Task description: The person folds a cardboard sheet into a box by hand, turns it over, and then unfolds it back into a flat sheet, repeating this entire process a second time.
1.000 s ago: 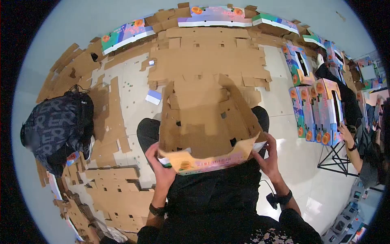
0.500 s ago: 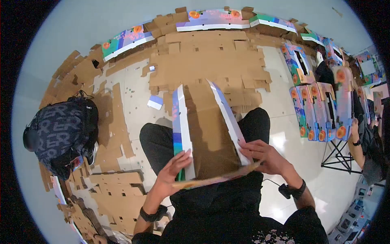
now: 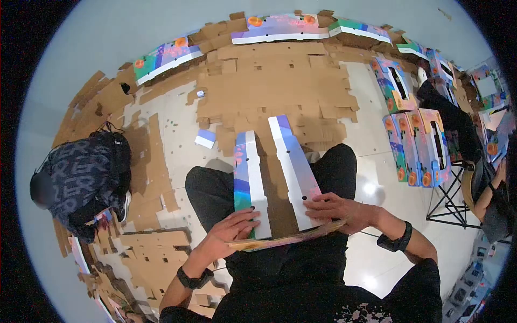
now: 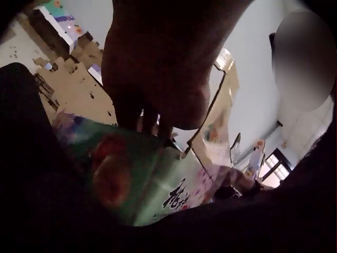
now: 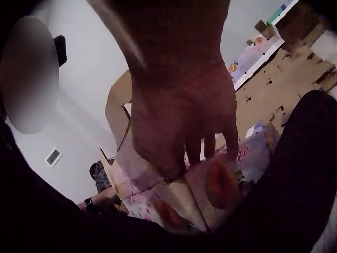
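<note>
A cardboard box (image 3: 277, 202) printed with fruit and flowers lies across the person's lap. Its left side panel (image 3: 245, 175) and right side panel (image 3: 293, 167) lean inward, white and purple faces up, with a strip of brown inside showing between them. The left hand (image 3: 226, 237) lays its fingers over the near end of the left panel, and the right hand (image 3: 350, 211) presses its fingers on the near end of the right one. Seen edge-on, the near end panel (image 3: 285, 240) stands between both hands. In the left wrist view the box's green printed side (image 4: 142, 182) lies beneath the fingers.
Flattened cardboard (image 3: 274, 81) covers the floor ahead. A dark patterned backpack (image 3: 89, 175) is at left. Several printed boxes (image 3: 417, 148) stand at right above a black folding stand (image 3: 455, 196), beside another person's arm (image 3: 493, 188). More printed cardboard (image 3: 280, 28) lines the wall.
The box's side panels have swung inward, narrowing the opening. Both hands have shifted from gripping the near corners to pressing on the side panels. At right, another person moved a box away from the row.
</note>
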Motion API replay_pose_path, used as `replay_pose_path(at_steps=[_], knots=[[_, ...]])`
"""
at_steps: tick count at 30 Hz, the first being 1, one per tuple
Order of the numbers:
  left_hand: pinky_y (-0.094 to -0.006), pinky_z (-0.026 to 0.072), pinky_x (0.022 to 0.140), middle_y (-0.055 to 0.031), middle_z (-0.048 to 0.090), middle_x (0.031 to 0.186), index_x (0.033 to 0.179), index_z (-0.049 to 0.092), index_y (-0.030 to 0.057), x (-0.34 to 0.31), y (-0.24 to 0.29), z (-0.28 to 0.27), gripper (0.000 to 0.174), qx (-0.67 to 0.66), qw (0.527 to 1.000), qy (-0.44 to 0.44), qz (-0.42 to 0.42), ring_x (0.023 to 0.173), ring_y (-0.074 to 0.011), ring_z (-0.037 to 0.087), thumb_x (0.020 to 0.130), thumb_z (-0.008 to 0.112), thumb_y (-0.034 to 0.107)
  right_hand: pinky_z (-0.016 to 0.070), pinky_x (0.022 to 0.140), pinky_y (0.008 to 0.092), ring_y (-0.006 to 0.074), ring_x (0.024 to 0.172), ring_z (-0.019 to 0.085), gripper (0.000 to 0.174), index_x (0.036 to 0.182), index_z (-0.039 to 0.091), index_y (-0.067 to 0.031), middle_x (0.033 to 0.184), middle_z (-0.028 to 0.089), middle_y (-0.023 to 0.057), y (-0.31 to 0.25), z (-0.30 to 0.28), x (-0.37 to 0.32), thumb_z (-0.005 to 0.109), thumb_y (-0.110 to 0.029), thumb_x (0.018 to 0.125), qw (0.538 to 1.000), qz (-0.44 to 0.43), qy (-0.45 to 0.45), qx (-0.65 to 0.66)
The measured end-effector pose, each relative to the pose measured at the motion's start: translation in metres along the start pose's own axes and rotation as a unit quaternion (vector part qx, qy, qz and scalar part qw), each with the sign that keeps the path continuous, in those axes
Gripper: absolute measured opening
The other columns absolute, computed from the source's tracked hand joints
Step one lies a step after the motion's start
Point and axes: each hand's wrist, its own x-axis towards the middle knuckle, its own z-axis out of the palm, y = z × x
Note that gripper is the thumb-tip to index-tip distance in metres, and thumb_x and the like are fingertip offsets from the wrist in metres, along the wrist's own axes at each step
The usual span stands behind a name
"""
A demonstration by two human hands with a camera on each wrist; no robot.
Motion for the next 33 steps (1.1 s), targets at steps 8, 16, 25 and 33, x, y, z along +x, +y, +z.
replay_pose_path(at_steps=[8,16,25,33], knots=[[-0.0463,0.02,0.126,-0.0202,0.032,0.163,0.154,0.037,0.0016,-0.019,-0.004,0.001,0.067,-0.159,0.986,-0.031,-0.039,0.155,-0.0341,0.023,0.095,0.065,0.017,0.0388,0.117,0.0426,0.028,0.14,0.043,0.052,0.14,0.058,-0.0036,0.148,0.052,0.0124,-0.004,0.029,0.002,0.072,-0.03,0.097,0.927,0.191,0.121,0.299],[-0.0356,0.0439,0.106,-0.0145,0.051,0.137,0.147,0.038,-0.0012,0.026,-0.026,0.059,0.051,-0.342,0.809,0.418,-0.231,0.121,-0.0215,0.055,0.101,0.057,0.009,0.0449,0.106,0.0355,0.0215,0.123,0.056,0.055,0.144,0.052,-0.0017,0.134,0.058,0.0126,0.049,0.118,0.036,0.069,-0.026,0.098,0.746,0.299,0.5,0.323],[-0.0311,0.0413,0.11,-0.0086,0.055,0.143,0.151,0.046,0.0077,0.035,-0.039,0.061,0.043,-0.377,0.822,0.336,-0.265,0.128,-0.0157,0.053,0.112,0.044,0.026,0.0485,0.102,0.0316,0.018,0.116,0.061,0.046,0.144,0.056,-0.001,0.13,0.066,0.0122,0.051,0.098,0.043,0.057,-0.028,0.107,0.74,0.351,0.433,0.377],[-0.0321,0.0419,0.11,-0.0105,0.055,0.144,0.151,0.046,0.0073,0.039,-0.038,0.06,0.044,-0.438,0.78,0.347,-0.282,0.128,-0.0188,0.054,0.111,0.044,0.023,0.0518,0.092,0.0282,0.0134,0.104,0.063,0.041,0.142,0.057,-0.0011,0.123,0.069,0.0101,0.049,0.095,0.049,0.054,-0.022,0.107,0.724,0.336,0.427,0.425]])
